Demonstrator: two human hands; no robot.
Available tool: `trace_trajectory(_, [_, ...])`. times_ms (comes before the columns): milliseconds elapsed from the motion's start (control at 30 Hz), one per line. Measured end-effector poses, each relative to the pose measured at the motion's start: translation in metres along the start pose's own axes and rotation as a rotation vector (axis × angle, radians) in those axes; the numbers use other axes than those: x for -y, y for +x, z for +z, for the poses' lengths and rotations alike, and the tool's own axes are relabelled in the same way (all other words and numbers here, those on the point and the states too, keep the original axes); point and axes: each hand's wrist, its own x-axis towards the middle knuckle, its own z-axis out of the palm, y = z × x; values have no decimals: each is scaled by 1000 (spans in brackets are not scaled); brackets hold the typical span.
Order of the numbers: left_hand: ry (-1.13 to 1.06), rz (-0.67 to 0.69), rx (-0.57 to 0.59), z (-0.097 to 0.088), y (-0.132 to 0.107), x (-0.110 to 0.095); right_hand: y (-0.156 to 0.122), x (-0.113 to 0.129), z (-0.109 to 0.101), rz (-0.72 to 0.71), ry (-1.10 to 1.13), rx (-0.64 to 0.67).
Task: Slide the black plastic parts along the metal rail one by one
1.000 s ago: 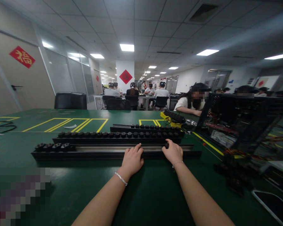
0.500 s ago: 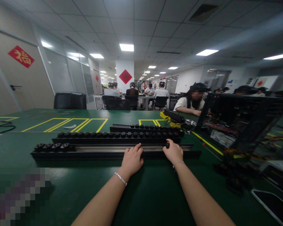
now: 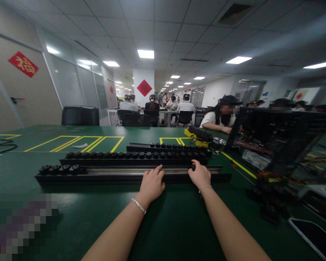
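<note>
A long black rail (image 3: 111, 178) with a shiny metal channel lies across the green table before me. Several small black round parts (image 3: 59, 169) sit in a row at its left end. My left hand (image 3: 152, 184) grips the rail right of its middle, fingers over the top and thumb along the near side. Farther right, the fingers of my right hand (image 3: 200, 175) are closed on a small black knob-like part (image 3: 193, 168) at the channel. Behind lies a second black rail (image 3: 133, 162) with a row of similar parts, and beyond it a shorter one (image 3: 139, 148).
An open computer case (image 3: 277, 141) stands at the right, with cables and a pile of black parts (image 3: 271, 199) near it. A power strip (image 3: 200, 134) rests by a yellow tray (image 3: 189, 133). A co-worker (image 3: 213, 121) leans on the table's far right side.
My right hand and the small black part have shifted very slightly to the right. The left hand and the rails stay practically where they were.
</note>
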Motion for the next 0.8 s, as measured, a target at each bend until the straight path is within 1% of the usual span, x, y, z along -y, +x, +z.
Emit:
trace_trajectory(133, [-6,0,-8,1,0,0,0,-2,5,-2,1,-43])
trace_trajectory(267, [-6,-1,-10,1,0,1,-2,-4,9,38,-29,-110])
trace_trajectory(400, [-9,-5,3,-1,0,0,-1,-6,9,52,-32,-80])
trace_trajectory(800, [-17,-15,32,-5,0,-1,3,-8,-2,50,-14,-11])
